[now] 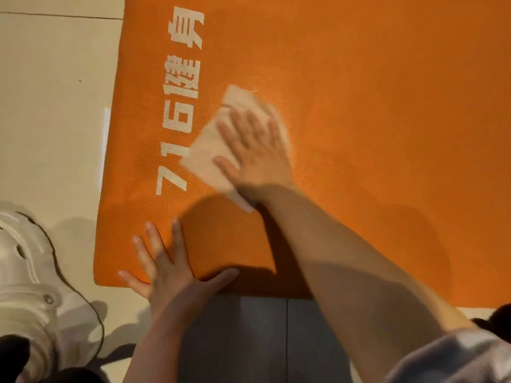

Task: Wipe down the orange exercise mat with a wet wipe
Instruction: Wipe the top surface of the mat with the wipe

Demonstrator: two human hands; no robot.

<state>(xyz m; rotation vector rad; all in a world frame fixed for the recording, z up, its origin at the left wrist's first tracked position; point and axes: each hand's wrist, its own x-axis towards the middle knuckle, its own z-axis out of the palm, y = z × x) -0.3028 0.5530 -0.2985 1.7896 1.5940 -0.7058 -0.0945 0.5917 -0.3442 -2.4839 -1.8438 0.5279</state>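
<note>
The orange exercise mat [373, 111] lies flat on the floor and fills most of the view, with white printed characters along its left side. My right hand [255, 150] presses flat, fingers spread, on a pale wet wipe [210, 156] spread on the mat just right of the print. The wipe and hand are motion-blurred. My left hand [166, 266] rests palm down with fingers apart on the mat's near left corner, holding nothing.
Beige floor tiles [55, 106] border the mat on the left. A pale perforated clog-style shoe [25, 272] sits at the lower left beside the mat corner. A dark grey tile [262, 341] lies below the mat's near edge, between my arms.
</note>
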